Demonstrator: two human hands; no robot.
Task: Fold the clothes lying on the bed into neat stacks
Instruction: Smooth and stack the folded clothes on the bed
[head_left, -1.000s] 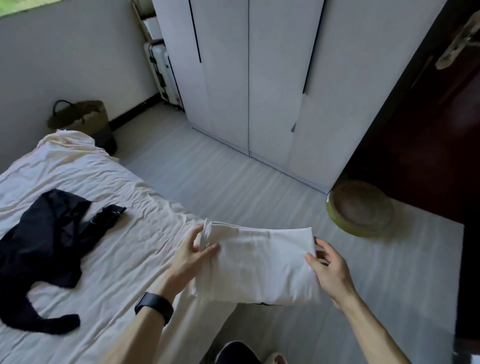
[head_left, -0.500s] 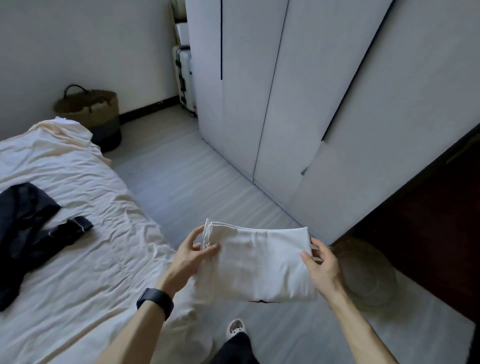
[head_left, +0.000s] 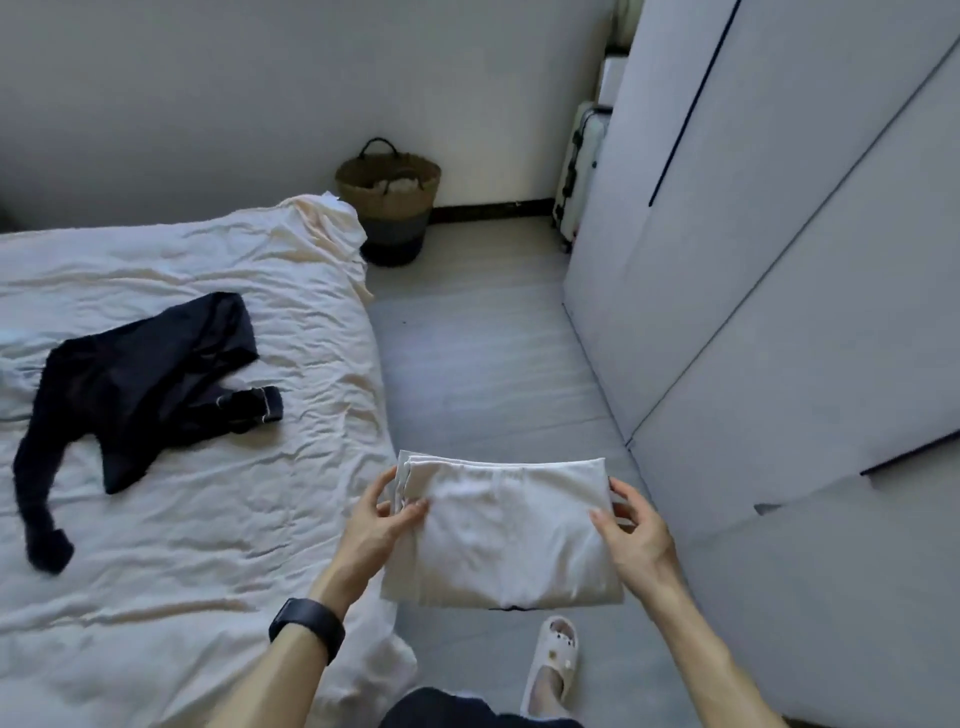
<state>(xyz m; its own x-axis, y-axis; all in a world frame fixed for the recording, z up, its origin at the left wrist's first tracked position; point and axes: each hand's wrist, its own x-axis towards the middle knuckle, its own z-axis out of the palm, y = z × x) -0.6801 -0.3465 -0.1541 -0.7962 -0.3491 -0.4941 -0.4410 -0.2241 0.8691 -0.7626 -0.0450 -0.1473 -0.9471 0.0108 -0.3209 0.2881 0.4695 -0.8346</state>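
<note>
A folded white garment (head_left: 509, 535) hangs in the air over the floor, just right of the bed's edge. My left hand (head_left: 382, 525) pinches its left edge, thumb on top and fingers behind. My right hand (head_left: 634, 535) grips its right edge the same way. An unfolded black garment (head_left: 135, 384) with a long sleeve and a strap lies crumpled on the cream sheet of the bed (head_left: 182, 545), to the left of my hands.
A woven basket (head_left: 389, 197) stands on the floor at the bed's far corner. White wardrobe doors (head_left: 753, 286) fill the right side, with a suitcase (head_left: 579, 171) beyond them. Grey floor runs between bed and wardrobe. My foot in a white slipper (head_left: 553, 660) is below the garment.
The view has swung left, bringing the bed, the black garment and the basket toward the centre. Both hands keep the same hold on the folded white garment.
</note>
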